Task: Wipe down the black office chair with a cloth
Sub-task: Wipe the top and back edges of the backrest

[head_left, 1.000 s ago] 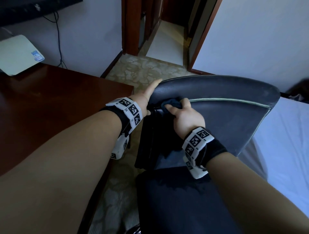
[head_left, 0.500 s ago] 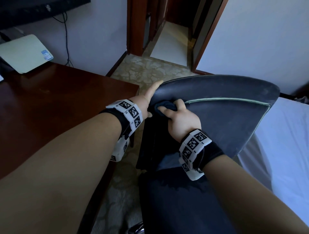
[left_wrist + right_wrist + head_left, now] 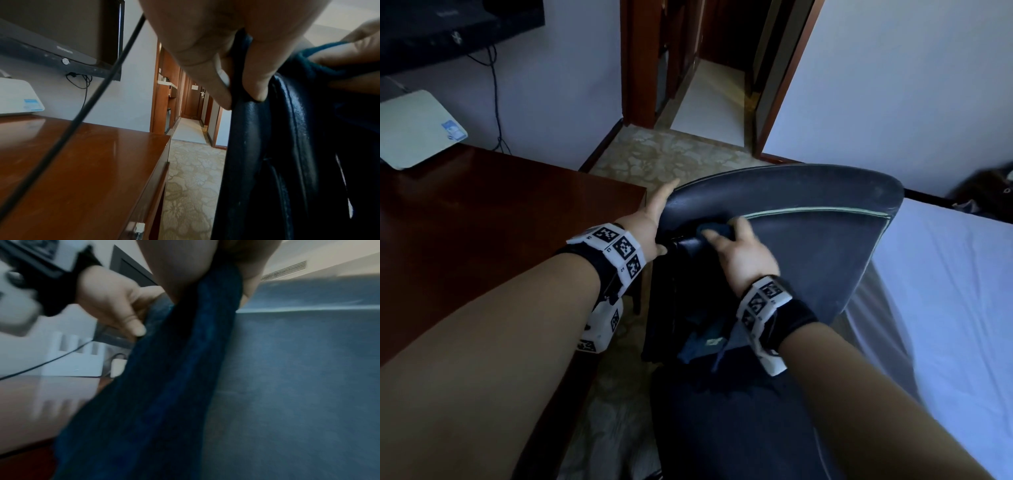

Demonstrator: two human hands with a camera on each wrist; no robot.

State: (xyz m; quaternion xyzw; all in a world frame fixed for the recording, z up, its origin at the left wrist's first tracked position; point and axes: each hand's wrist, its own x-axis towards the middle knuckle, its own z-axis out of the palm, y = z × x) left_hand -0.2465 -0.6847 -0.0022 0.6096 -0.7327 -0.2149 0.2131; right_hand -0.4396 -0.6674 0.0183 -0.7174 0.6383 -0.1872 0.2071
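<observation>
The black office chair's backrest (image 3: pixel 808 246) fills the middle of the head view, its seat (image 3: pixel 722 418) below. My left hand (image 3: pixel 650 219) grips the backrest's left edge (image 3: pixel 246 146), thumb on the front and fingers behind. My right hand (image 3: pixel 739 250) holds a dark blue cloth (image 3: pixel 714 229) against the backrest's upper left, close to the left hand. In the right wrist view the cloth (image 3: pixel 164 386) hangs down from that hand along the chair back (image 3: pixel 308 386); the picture is blurred.
A dark wooden desk (image 3: pixel 482 222) stands left of the chair, with a white device (image 3: pixel 414 130) at its back and a wall screen (image 3: pixel 448 27) above. A bed with white sheets (image 3: pixel 945 291) lies right. Patterned carpet (image 3: pixel 671 157) leads to a doorway.
My right hand with the cloth has slid a little along the upper left of the backrest. The left hand keeps its hold on the edge.
</observation>
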